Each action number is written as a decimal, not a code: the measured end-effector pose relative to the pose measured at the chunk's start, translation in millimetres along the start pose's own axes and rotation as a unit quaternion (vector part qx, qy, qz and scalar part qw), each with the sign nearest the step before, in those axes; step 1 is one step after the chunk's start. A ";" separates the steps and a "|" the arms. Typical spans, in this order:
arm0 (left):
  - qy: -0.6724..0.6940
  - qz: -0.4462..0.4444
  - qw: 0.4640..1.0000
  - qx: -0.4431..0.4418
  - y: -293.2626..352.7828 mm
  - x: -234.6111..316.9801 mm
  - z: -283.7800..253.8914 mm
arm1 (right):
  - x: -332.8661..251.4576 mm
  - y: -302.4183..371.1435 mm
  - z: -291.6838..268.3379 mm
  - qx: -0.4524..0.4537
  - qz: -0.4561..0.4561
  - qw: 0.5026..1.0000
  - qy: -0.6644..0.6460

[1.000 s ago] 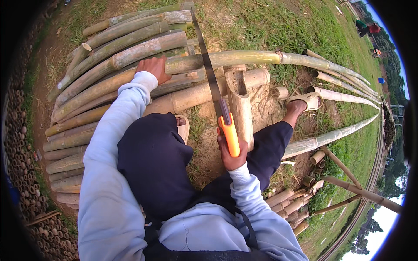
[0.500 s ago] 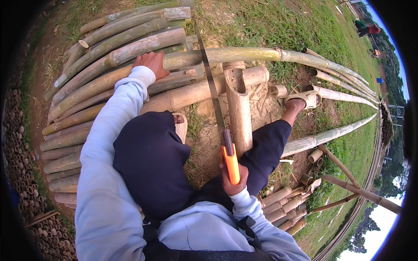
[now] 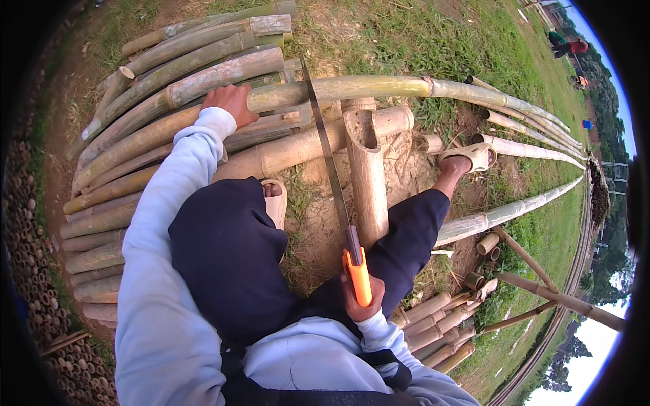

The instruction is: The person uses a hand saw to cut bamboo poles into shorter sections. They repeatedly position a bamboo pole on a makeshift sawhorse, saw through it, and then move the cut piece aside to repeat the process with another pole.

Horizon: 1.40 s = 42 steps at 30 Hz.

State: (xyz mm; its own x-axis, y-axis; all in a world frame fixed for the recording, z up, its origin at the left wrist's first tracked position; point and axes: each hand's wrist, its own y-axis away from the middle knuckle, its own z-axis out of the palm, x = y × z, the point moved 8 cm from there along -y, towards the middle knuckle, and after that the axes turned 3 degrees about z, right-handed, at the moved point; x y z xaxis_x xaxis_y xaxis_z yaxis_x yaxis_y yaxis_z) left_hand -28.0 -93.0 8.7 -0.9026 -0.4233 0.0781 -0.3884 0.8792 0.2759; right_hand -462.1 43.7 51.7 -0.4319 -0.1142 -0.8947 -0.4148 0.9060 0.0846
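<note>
A long greenish bamboo pole (image 3: 379,86) runs across in front of me from left to right. My left hand (image 3: 232,106) is closed over it, left of the saw, the arm stretched out. My right hand (image 3: 363,298) grips the orange handle of a hand saw (image 3: 327,145) close to my body. The long thin blade slants away from me and crosses the pole, its tip just past the far side. Whether there is a cut under the blade cannot be made out. A thick bamboo log (image 3: 291,150) and a bamboo post with a notched end (image 3: 367,186) stand under and beside the pole.
Cut bamboo lengths (image 3: 101,254) lie stacked at the left, with many round bamboo ends (image 3: 30,271) beyond. Long poles (image 3: 528,149) stretch off right over grass. Short pieces (image 3: 433,325) and a pole frame (image 3: 542,291) are at the lower right. My sandalled feet flank the post.
The saw has been drawn back toward me, so its tip now lies nearer the pole. My left hand keeps its place on the pole, and the view has shifted slightly.
</note>
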 end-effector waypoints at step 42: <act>-0.018 0.028 0.999 -0.002 12.4 1.7 13.1 | 9.9 -56.7 32.1 -0.012 0.012 0.999 -0.042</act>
State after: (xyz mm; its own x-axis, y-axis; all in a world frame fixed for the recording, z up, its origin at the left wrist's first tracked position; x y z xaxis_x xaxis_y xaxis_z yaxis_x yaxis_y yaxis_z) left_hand -36.8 -80.0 -0.3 -0.9293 -0.3648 0.0587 -0.3360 0.9005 0.2762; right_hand -417.2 4.3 23.9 -0.3735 -0.0560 -0.9259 -0.4243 0.8979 0.1169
